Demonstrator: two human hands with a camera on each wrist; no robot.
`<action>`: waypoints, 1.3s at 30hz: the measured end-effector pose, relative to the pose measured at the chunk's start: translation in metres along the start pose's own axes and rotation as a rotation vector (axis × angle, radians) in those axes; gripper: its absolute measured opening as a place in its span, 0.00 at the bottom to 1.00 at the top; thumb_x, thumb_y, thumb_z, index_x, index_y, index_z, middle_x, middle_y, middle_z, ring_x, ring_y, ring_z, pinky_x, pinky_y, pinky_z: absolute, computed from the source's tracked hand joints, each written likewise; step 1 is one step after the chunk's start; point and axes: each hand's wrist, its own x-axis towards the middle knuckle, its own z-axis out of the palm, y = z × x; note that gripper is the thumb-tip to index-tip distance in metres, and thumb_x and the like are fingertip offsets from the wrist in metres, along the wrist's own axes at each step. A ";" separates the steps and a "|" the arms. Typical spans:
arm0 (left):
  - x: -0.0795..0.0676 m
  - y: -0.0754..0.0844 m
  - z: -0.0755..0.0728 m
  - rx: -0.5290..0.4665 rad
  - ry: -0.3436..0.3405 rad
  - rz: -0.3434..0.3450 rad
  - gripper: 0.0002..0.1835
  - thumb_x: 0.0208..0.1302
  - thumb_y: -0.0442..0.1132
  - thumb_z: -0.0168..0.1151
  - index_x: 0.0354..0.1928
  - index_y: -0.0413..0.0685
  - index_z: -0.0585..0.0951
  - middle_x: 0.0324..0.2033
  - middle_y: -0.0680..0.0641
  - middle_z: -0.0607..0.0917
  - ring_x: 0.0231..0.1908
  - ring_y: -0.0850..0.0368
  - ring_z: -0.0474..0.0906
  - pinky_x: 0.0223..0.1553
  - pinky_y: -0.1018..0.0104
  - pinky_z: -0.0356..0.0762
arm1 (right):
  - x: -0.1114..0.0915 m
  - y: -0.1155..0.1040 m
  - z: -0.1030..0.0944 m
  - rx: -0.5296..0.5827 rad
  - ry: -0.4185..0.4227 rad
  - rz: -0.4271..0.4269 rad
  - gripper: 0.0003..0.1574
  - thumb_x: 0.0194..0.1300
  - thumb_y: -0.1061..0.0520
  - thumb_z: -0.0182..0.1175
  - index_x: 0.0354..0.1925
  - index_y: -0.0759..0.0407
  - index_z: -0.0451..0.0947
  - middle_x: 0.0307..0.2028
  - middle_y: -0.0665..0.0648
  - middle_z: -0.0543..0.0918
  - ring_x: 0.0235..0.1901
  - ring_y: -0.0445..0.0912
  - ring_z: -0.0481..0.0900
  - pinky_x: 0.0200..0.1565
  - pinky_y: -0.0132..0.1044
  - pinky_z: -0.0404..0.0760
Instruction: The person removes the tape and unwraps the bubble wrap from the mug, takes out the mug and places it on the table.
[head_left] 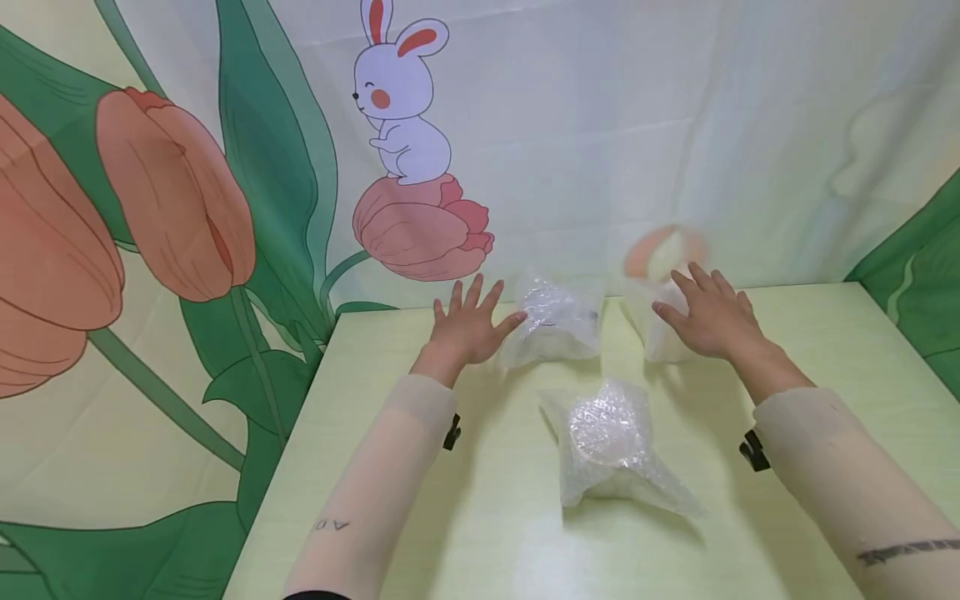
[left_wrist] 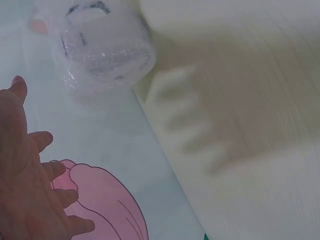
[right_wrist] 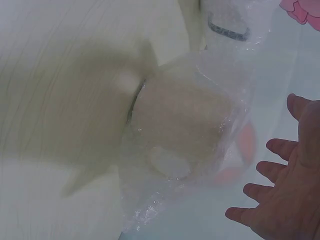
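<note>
My left hand point(head_left: 468, 329), fingers spread and straight, hovers beside a bubble-wrapped package point(head_left: 558, 323) at the back of the table. Its thumb overlaps that package's left edge in the head view; in the left wrist view a gap separates the hand from the wrapped item point(left_wrist: 107, 52). Spread above a second bubble-wrapped package point(head_left: 662, 343), at the back right, is my right hand point(head_left: 716, 321). Through this wrap point(right_wrist: 185, 117) a tan, rounded shape shows, with a pale oval near one end. Neither hand holds anything. A third wrapped package point(head_left: 607, 437) lies nearer the front.
The pale yellow-green table point(head_left: 510, 533) meets a hanging cloth point(head_left: 570, 150) printed with a rabbit and tulips along its back edge. Black clips point(head_left: 754, 451) are visible by the wrists. Both forearms wear light sleeves point(head_left: 382, 475).
</note>
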 end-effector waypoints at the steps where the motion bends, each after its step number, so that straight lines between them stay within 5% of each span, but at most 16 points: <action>1: -0.001 0.001 -0.001 0.007 -0.004 0.007 0.46 0.71 0.79 0.30 0.84 0.69 0.42 0.84 0.49 0.36 0.83 0.37 0.30 0.78 0.28 0.35 | -0.001 0.000 0.000 0.000 0.002 -0.004 0.55 0.78 0.26 0.38 0.84 0.58 0.41 0.83 0.67 0.34 0.80 0.73 0.31 0.72 0.78 0.35; 39: -0.086 0.050 0.015 0.045 0.094 0.276 0.43 0.73 0.75 0.40 0.84 0.70 0.47 0.84 0.52 0.44 0.83 0.40 0.34 0.79 0.31 0.39 | -0.080 -0.020 0.037 0.059 0.136 -0.261 0.45 0.78 0.38 0.54 0.81 0.56 0.55 0.83 0.63 0.50 0.81 0.69 0.45 0.72 0.77 0.46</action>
